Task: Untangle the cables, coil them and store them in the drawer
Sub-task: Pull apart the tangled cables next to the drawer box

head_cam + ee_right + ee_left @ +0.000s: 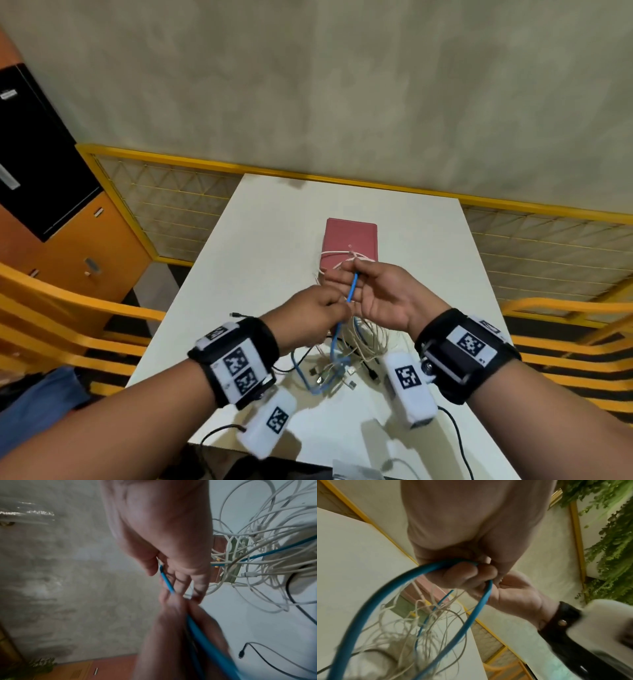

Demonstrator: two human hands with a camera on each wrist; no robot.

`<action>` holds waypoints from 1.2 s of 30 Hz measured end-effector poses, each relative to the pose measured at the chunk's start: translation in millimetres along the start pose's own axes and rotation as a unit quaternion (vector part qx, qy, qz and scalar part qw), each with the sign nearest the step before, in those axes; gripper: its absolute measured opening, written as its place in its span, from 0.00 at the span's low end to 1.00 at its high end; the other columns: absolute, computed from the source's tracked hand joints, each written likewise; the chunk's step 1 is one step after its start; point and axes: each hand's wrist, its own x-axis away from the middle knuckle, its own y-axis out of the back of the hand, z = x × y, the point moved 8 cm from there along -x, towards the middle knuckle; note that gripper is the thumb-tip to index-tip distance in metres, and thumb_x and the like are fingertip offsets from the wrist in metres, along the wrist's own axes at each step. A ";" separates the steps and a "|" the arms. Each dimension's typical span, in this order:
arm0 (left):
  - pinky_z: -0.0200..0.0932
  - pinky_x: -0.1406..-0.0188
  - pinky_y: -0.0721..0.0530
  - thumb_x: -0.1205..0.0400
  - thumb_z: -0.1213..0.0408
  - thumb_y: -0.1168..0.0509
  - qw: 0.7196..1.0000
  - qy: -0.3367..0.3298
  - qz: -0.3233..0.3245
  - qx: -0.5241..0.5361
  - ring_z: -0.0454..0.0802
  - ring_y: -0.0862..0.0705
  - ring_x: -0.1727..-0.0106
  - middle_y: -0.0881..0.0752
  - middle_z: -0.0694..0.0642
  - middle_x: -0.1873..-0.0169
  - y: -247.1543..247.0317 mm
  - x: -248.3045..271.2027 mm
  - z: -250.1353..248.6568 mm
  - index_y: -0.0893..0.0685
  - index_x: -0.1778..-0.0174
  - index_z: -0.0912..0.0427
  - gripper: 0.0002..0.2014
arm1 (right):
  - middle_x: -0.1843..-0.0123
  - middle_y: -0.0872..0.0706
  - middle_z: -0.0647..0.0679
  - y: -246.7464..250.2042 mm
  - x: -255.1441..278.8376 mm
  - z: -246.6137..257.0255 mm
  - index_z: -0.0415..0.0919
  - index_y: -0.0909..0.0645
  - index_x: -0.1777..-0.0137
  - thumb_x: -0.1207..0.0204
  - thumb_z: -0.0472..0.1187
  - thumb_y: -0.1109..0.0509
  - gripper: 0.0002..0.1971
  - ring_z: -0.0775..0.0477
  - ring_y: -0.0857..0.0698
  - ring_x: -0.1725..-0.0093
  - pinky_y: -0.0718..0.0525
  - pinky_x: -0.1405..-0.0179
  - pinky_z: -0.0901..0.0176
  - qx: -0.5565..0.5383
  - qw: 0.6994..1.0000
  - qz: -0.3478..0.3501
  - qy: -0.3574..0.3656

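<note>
Both hands are raised above the white table (267, 240). A blue cable (352, 286) runs between them. My left hand (318, 308) grips it with curled fingers (462, 574), and the cable forms a wide loop (368, 601) below that hand. My right hand (376, 291) pinches the upper end of the blue cable (165, 580) between thumb and fingers. A tangle of thin white cables (363, 342) hangs under the hands down to the table, also visible as the white tangle (257, 547). A red-pink box (351, 236) lies just beyond the hands.
A black cable (239, 315) with a small plug (241, 653) lies on the table left of the tangle. Several loose connectors (349, 377) lie under the hands. An orange cabinet (85, 260) stands at the left. A yellow mesh railing (548, 246) runs behind the table.
</note>
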 end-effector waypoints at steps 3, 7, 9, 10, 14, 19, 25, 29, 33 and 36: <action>0.37 0.82 0.34 0.16 0.59 0.36 0.995 0.064 0.074 0.005 0.47 0.32 0.82 0.23 0.58 0.75 1.0 39.3 34.7 0.23 0.68 0.54 0.14 | 0.62 0.07 0.38 3.3 -7.5 2.0 0.38 0.22 0.58 0.13 0.40 0.43 0.14 0.40 0.06 0.61 0.09 0.61 0.42 -0.030 0.999 -0.022 -0.010; 0.42 0.78 0.29 0.17 0.51 0.35 0.985 0.107 0.135 -0.006 0.52 0.29 0.78 0.25 0.62 0.70 7.6 97.3 76.2 0.22 0.66 0.53 0.14 | 0.62 0.07 0.38 0.4 -19.0 -17.5 0.36 0.21 0.58 0.13 0.37 0.43 0.13 0.40 0.06 0.65 0.10 0.66 0.40 -0.034 0.998 -0.030 -0.035; 0.46 0.69 0.20 0.20 0.46 0.33 0.974 0.113 0.188 -0.059 0.50 0.22 0.71 0.21 0.56 0.69 12.7 118.7 109.2 0.20 0.66 0.51 0.14 | 0.65 0.08 0.39 1.7 -24.3 -24.7 0.34 0.21 0.56 0.13 0.37 0.44 0.14 0.42 0.07 0.67 0.10 0.69 0.42 -0.045 0.997 -0.045 -0.032; 0.51 0.63 0.16 0.23 0.45 0.31 0.964 0.120 0.230 -0.059 0.48 0.19 0.67 0.17 0.54 0.67 11.8 128.2 123.3 0.17 0.67 0.53 0.15 | 0.66 0.08 0.39 6.2 -27.8 -23.6 0.33 0.22 0.54 0.12 0.37 0.46 0.14 0.43 0.07 0.68 0.10 0.70 0.43 -0.056 0.996 -0.061 -0.022; 0.53 0.61 0.18 0.15 0.56 0.35 0.891 -0.048 0.349 0.284 0.45 0.14 0.51 0.11 0.53 0.46 30.6 119.6 196.8 0.15 0.36 0.57 0.14 | 0.66 0.09 0.42 29.4 -31.1 -3.7 0.37 0.23 0.53 0.12 0.36 0.45 0.12 0.45 0.07 0.69 0.10 0.70 0.44 -0.070 0.993 -0.100 -0.004; 0.21 0.49 0.22 0.25 0.30 0.36 0.959 0.052 0.262 0.090 0.40 0.16 0.55 0.13 0.34 0.59 14.3 123.3 200.3 0.17 0.46 0.25 0.14 | 0.62 0.07 0.39 19.3 -24.1 -18.2 0.38 0.23 0.52 0.12 0.37 0.43 0.10 0.43 0.06 0.65 0.10 0.67 0.39 -0.017 0.998 -0.058 -0.033; 0.46 0.45 0.17 0.22 0.45 0.31 0.998 -0.041 -0.022 -0.053 0.41 0.14 0.55 0.11 0.46 0.57 15.8 41.9 67.7 0.13 0.50 0.49 0.13 | 0.58 0.06 0.41 4.8 -20.2 -35.2 0.39 0.21 0.51 0.12 0.40 0.42 0.10 0.43 0.06 0.60 0.09 0.64 0.41 0.010 0.999 -0.040 -0.029; 0.47 0.61 0.17 0.20 0.51 0.32 0.998 -0.033 -0.056 -0.017 0.50 0.14 0.62 0.12 0.54 0.64 9.2 -16.6 25.7 0.17 0.62 0.52 0.10 | 0.64 0.13 0.43 -3.2 -11.6 -33.8 0.41 0.19 0.57 0.14 0.45 0.40 0.14 0.45 0.13 0.69 0.13 0.68 0.53 0.026 0.998 -0.048 -0.027; 0.47 0.64 0.14 0.16 0.63 0.36 0.998 -0.016 -0.032 -0.046 0.49 0.15 0.67 0.15 0.54 0.67 -1.7 -23.5 20.8 0.18 0.63 0.58 0.10 | 0.63 0.15 0.49 3.9 -6.2 -32.7 0.45 0.19 0.55 0.15 0.47 0.39 0.12 0.51 0.20 0.72 0.21 0.58 0.51 0.068 0.995 -0.070 -0.031; 0.37 0.74 0.22 0.16 0.66 0.37 0.995 0.054 0.034 0.075 0.49 0.19 0.77 0.17 0.58 0.71 -9.8 -7.7 32.3 0.18 0.63 0.58 0.10 | 0.65 0.12 0.45 6.5 -1.2 -39.6 0.41 0.20 0.51 0.15 0.45 0.36 0.09 0.48 0.15 0.72 0.13 0.67 0.50 0.112 0.991 -0.060 -0.044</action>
